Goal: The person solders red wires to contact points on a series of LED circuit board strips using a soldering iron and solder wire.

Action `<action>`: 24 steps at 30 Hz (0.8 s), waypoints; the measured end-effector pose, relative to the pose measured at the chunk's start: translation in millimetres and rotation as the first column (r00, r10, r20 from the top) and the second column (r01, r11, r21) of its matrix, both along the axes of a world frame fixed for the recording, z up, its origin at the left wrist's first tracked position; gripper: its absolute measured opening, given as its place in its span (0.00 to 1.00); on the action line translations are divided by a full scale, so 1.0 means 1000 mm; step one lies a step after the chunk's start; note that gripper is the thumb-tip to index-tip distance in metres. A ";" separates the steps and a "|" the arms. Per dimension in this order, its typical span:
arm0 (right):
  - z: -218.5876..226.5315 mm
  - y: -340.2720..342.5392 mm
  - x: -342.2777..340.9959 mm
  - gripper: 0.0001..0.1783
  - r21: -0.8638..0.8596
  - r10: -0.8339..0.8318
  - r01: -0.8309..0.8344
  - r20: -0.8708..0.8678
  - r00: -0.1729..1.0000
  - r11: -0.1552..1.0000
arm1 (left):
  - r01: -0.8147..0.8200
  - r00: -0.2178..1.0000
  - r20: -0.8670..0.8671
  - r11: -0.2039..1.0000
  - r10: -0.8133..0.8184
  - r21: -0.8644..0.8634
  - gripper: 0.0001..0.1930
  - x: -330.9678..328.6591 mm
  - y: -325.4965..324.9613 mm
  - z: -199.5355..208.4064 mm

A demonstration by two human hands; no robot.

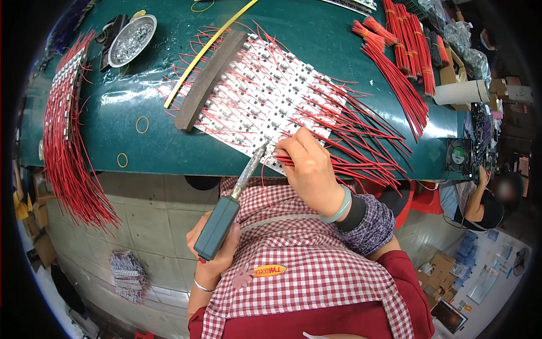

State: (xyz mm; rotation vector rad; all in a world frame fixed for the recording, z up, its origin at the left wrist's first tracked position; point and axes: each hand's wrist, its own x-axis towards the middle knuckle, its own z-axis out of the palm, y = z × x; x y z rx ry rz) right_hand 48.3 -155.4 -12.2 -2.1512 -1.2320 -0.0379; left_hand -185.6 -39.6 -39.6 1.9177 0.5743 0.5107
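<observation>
My left hand [227,248] is closed around the green handle of a soldering iron [217,227]. The iron's metal tip reaches up to the near edge of a white circuit board panel [245,101] that carries rows of small black components. Beside the tip, my right hand [310,169] pinches a red wire against the board, though the fingers partly hide the wire's end. Many red wires [361,164] fan out from the panel's right side, passing by my right hand. A dark bar [212,79] lies across the panel's left part.
Another wired panel [65,93] hangs over the table edge at left. A metal bowl [132,40] stands behind it. Bundles of red wires [403,45] and a white roll [462,92] lie at right. A yellow strip [203,53] runs behind the bar. Another person [480,203] sits at far right.
</observation>
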 end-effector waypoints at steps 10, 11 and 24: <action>-0.002 0.004 0.001 0.14 -0.044 -0.065 0.059 -0.142 0.988 0.997 | -0.001 1.000 0.018 1.000 0.001 0.006 0.12 0.005 0.000 0.006; -0.002 0.005 0.002 0.14 -0.045 -0.065 0.059 -0.142 0.988 0.997 | -0.001 1.000 0.018 1.000 0.001 0.006 0.12 0.005 0.001 0.006; -0.003 0.006 0.004 0.14 -0.062 -0.073 0.064 -0.150 0.986 0.996 | 0.011 1.000 0.005 0.999 -0.011 -0.044 0.10 0.014 0.001 0.009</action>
